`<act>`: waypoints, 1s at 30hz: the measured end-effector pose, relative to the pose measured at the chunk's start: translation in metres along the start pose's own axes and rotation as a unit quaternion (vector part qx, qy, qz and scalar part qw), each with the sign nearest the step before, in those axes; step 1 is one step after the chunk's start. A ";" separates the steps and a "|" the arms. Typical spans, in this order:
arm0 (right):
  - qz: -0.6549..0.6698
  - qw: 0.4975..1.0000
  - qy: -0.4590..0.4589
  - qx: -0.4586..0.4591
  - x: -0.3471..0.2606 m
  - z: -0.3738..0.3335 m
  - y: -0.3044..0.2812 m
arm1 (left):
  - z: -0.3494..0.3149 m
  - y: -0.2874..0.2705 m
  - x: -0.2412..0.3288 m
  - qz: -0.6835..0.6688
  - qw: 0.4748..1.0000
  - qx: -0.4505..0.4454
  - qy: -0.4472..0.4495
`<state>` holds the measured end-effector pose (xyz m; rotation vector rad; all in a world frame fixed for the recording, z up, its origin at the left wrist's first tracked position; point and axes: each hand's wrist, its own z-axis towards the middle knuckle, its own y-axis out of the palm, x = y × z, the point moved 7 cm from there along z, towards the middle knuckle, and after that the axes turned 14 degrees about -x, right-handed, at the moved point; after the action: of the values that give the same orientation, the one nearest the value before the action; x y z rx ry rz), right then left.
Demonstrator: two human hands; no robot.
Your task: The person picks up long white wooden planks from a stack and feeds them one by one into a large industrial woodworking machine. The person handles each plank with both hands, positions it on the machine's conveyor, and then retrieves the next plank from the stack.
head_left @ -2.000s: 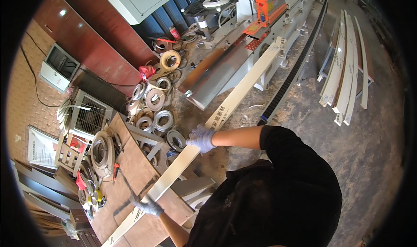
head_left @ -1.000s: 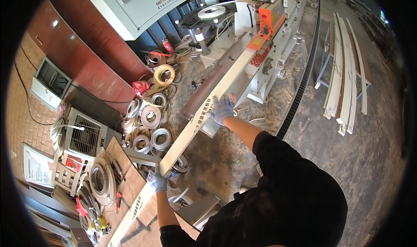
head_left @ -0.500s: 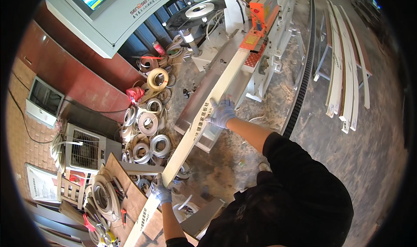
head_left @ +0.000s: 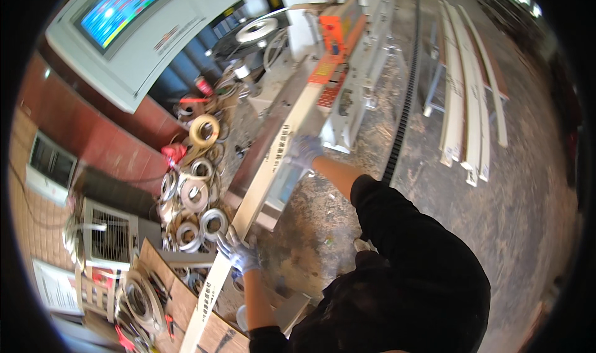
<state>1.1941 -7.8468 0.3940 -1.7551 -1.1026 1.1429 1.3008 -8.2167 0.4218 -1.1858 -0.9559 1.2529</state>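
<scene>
A long, narrow pale board (head_left: pixel 259 182) with dark printing on its face runs from the lower left up to the orange-fronted machine (head_left: pixel 333 40). Its far end meets the orange guard and red perforated plate (head_left: pixel 328 97). My left hand (head_left: pixel 241 254), in a pale glove, rests on the board's lower stretch, fingers spread over its face. Farther up, my gloved right hand (head_left: pixel 305 152) is at the board's right edge. Motion blurs its fingers, and I cannot tell whether they touch the board.
A control panel with a lit screen (head_left: pixel 123 12) stands at the upper left. Rolls of edge banding (head_left: pixel 204 131) lie on the floor left of the board. Below them is a wooden tabletop (head_left: pixel 180 300). Long white strips (head_left: pixel 475 98) lie on a rack at right, beyond a black cable chain (head_left: pixel 403 117).
The whole view has shifted, moving the machine and rack leftward in the picture. My left hand is farther up the board with its fingers more spread. My right hand has become blurred.
</scene>
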 end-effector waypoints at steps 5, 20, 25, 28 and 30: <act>0.234 0.952 -0.196 0.012 -0.036 -0.136 0.058 | -0.090 0.021 0.072 -0.236 0.953 0.036 0.186; 0.564 0.735 0.375 -0.041 0.290 -0.479 0.367 | -0.292 0.211 0.160 -0.257 0.725 -0.573 0.282; 0.663 0.609 0.433 0.041 0.463 -0.474 0.372 | -0.278 0.193 0.235 -0.304 0.710 -0.583 0.254; 0.555 0.671 0.443 0.213 0.554 -0.463 0.310 | -0.280 0.195 0.277 -0.317 0.726 -0.574 0.207; 0.491 0.708 0.454 0.229 0.597 -0.457 0.276 | -0.293 0.214 0.289 -0.346 0.716 -0.592 0.132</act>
<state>1.8300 -7.4472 0.1167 -2.0579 0.7728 0.7313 1.5807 -7.9808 0.1373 -1.6060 -1.8365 -0.3058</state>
